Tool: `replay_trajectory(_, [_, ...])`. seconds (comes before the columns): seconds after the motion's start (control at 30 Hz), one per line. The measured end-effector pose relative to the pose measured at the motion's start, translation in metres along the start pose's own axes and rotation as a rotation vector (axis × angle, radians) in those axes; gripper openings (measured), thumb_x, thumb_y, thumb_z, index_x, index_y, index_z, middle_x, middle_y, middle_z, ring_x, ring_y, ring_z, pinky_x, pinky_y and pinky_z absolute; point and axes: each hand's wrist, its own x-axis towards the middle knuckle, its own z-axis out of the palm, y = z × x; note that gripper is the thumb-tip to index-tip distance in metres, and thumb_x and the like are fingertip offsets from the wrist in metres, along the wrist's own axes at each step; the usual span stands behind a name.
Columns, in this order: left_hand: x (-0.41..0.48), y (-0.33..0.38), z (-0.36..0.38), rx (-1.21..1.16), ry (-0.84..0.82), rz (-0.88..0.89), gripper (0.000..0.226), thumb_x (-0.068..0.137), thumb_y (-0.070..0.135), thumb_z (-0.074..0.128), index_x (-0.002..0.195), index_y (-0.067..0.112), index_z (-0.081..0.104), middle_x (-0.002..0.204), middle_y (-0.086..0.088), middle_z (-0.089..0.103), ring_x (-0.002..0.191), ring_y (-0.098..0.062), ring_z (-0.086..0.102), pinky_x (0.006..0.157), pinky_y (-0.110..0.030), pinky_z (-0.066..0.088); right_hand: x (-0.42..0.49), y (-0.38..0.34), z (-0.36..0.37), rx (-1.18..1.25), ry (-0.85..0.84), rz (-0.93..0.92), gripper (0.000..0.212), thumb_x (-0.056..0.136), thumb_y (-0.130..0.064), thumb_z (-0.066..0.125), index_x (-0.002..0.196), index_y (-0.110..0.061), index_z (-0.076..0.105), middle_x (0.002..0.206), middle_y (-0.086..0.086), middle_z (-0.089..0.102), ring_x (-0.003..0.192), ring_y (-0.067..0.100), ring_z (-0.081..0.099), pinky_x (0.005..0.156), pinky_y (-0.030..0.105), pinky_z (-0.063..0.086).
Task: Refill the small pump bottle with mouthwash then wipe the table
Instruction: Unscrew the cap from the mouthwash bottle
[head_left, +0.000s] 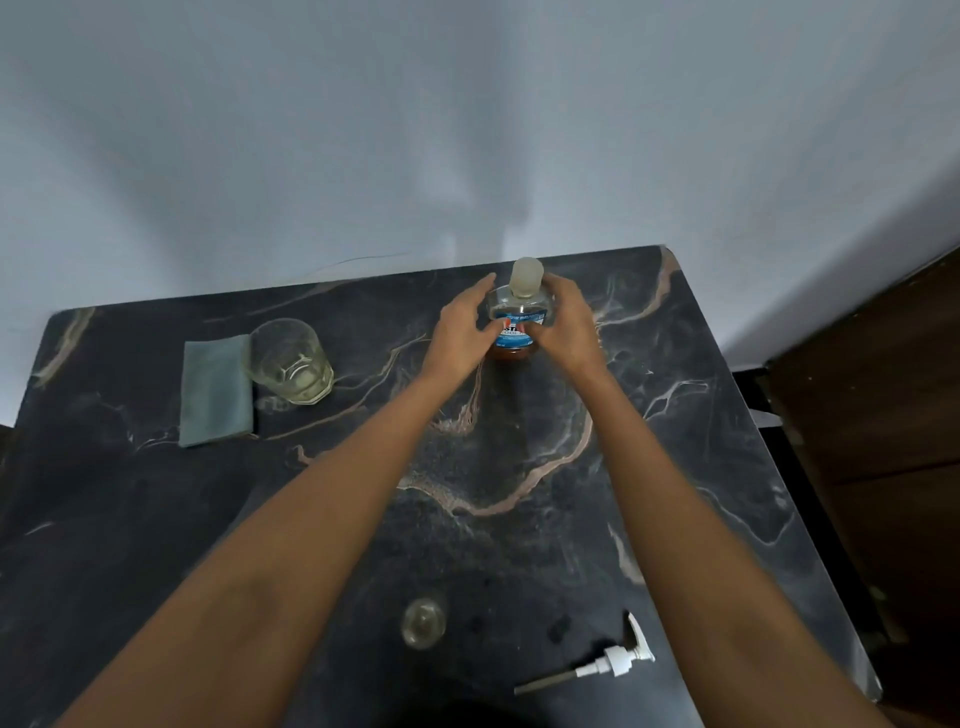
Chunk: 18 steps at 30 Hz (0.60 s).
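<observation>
A dark, polished stone desk (156, 493) veined in pink and white carries everything, with a plain pale wall (467, 130) behind its far edge and a dark wood panel (883, 415) past its right edge.

The mouthwash bottle (519, 306) stands upright near the far edge, right of the middle. It is clear plastic with rounded shoulders, a blue label and a frosted, domed cap (526, 278) screwed on; brown liquid shows low in its base. Both bare forearms reach out to it from the near edge. The left grip (462, 327) cups the bottle's left side, fingers stretched round toward the back, thumb on the label. The right grip (566, 327) curls round the right side, its thumb also on the label. So the 2 hold the bottle between them.

The pump bottle (423, 622), small, round and clear, stands near the middle of the near edge with its neck uncapped. Its pump (615, 660), white ribbed plastic with a grey tube, lies on its side toward the near right corner, apart from it.

Toward the far left corner stands a faceted glass (288, 361), with a flat, folded grey-green cloth (215, 389) just beside it on the left
</observation>
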Motion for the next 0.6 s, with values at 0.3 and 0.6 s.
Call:
replay_trajectory(0.3, [-0.011, 0.008, 0.001, 0.018, 0.042, 0.042, 0.043, 0.078, 0.003, 0.067, 0.120, 0.007, 0.057, 0.118, -0.012, 0.063, 0.109, -0.021, 0.058, 0.094, -0.030, 0.045, -0.014, 0.002, 0.001, 0.062, 0.078, 0.019, 0.050, 0.071, 0.006, 0.070, 0.117, -0.003, 0.052, 0.118, 0.015, 0.059, 0.105, 0.023, 0.056, 0.085, 0.024, 0.045])
replay_trajectory(0.6, [-0.068, 0.028, -0.006, -0.034, 0.045, 0.057, 0.046, 0.072, 0.003, 0.072, 0.116, 0.009, 0.060, 0.114, -0.010, 0.066, 0.104, -0.018, 0.062, 0.092, -0.029, 0.047, -0.072, -0.012, -0.024, 0.108, 0.077, -0.002, 0.051, 0.068, 0.008, 0.071, 0.115, -0.003, 0.054, 0.114, 0.013, 0.060, 0.095, 0.011, 0.051, 0.077, 0.008, 0.042])
